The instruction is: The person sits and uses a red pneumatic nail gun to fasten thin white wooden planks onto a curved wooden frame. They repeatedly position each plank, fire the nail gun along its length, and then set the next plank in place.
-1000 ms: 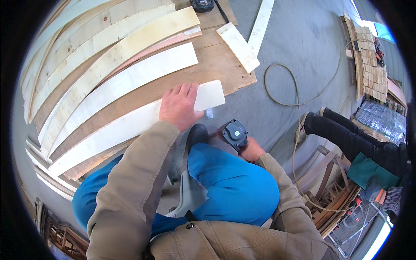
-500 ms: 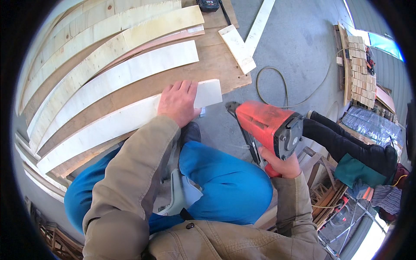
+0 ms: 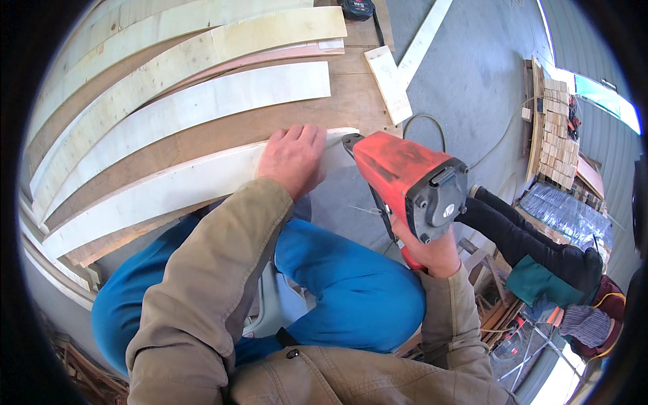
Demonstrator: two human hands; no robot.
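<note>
My left hand [image 3: 291, 160] grips a long pale wooden board [image 3: 169, 187] near its right end, fingers over the far side and thumb hidden underneath. The board stands along the near edge of a brown plywood sheet [image 3: 358, 88]. A red and black nail gun [image 3: 398, 165] is in my right hand [image 3: 437, 253], whose fingers wrap the handle below the tool's body. Its black nose is at the board's right end; whether the two touch I cannot tell.
More pale planks [image 3: 256, 84] lie across the plywood, with a tape measure [image 3: 358, 9] at the far edge. Beyond them are a short board [image 3: 389, 84] and a hose [image 3: 432, 121] on the floor. Another person [image 3: 560, 270] works at right, near stacked wood blocks [image 3: 555, 135].
The nail gun has moved left, bringing its nose from beyond the board up to its right end. My left hand keeps its hold on the board. The whole view has shifted slightly.
</note>
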